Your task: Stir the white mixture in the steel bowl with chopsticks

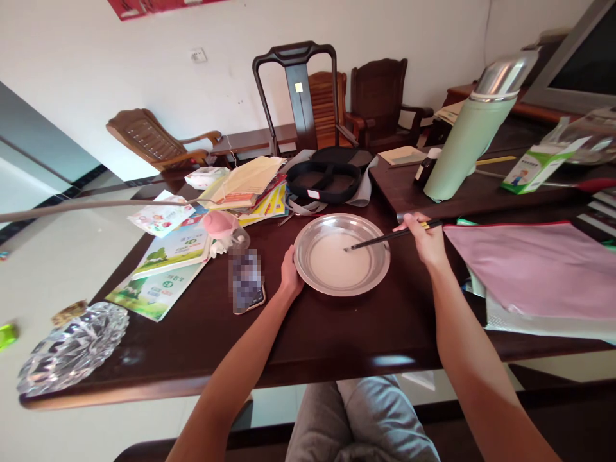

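A round, shallow metal basin point(382, 273) rests on the dark table, with a smooth whitish substance point(337, 266) across its bottom. I cannot tell whether this is liquid or batter. My left hand point(290, 273) grips the basin's left rim, its fingers partly hidden by the side. On the right, my right hand point(423, 237) is closed round a pair of dark chopsticks point(380, 240). They reach over the right rim, slanting down to the left, and their tips meet the whitish substance. Left of my left hand lies a phone point(248, 282) with a blurred screen.
Books point(168, 250) and a cut-glass dish point(79, 346) are at the left. A black case point(325, 176) lies behind the basin. A tall green thermos point(474, 135) stands at the back right, beyond a pink cloth pouch point(534, 266). A cable point(96, 205) crosses the left side.
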A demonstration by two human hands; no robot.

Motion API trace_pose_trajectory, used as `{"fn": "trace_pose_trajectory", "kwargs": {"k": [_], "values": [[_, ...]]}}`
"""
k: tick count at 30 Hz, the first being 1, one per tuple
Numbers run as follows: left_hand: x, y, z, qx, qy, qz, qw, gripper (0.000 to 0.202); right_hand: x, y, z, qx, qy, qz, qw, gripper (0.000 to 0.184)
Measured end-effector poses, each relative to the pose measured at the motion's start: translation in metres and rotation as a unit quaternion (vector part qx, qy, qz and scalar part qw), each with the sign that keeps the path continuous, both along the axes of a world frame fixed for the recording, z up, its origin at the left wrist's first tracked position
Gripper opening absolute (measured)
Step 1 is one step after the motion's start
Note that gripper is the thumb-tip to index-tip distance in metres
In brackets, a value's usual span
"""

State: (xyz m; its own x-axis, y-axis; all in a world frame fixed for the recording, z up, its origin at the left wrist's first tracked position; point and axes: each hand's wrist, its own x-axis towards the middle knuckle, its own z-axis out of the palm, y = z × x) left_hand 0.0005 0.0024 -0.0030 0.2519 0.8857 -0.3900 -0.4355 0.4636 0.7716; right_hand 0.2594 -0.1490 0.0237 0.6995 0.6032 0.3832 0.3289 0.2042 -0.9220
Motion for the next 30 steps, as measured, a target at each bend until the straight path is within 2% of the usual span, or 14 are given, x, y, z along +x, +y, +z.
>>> {"fn": "trace_pose_trajectory", "kwargs": {"k": [7,13,15,20,22,26,28,30], "values": [[0.001,-0.003,0.008,-0.004,0.002,0.001,1.0,0.035,-0.012,0.007,-0.003,-0.044,-0.028,0.089,0.995,0.055],[0.002,-0.005,0.01,-0.005,0.001,0.008,1.0,0.033,0.001,0.001,-0.004,0.0,-0.009,-0.017,1.0,0.057],[0.002,-0.004,0.009,-0.008,0.002,0.004,1.0,0.032,0.002,0.0,-0.004,-0.003,0.0,0.0,1.0,0.058],[0.001,-0.004,0.009,-0.012,-0.004,0.002,1.0,0.032,-0.013,0.007,-0.003,-0.043,-0.023,0.097,0.994,0.053],[0.001,-0.004,0.01,-0.009,-0.006,0.003,1.0,0.033,-0.012,0.008,-0.003,-0.038,-0.034,0.077,0.996,0.053],[0.001,-0.005,0.012,0.001,0.001,0.008,1.0,0.035,0.002,0.001,-0.004,-0.003,-0.004,-0.009,1.0,0.055],[0.001,-0.005,0.011,0.001,0.003,0.009,1.0,0.034,0.005,-0.001,-0.005,-0.001,0.005,-0.005,1.0,0.058],[0.001,-0.005,0.01,-0.003,0.002,0.011,1.0,0.033,0.002,0.001,-0.004,-0.017,-0.002,0.034,0.999,0.057]]}}
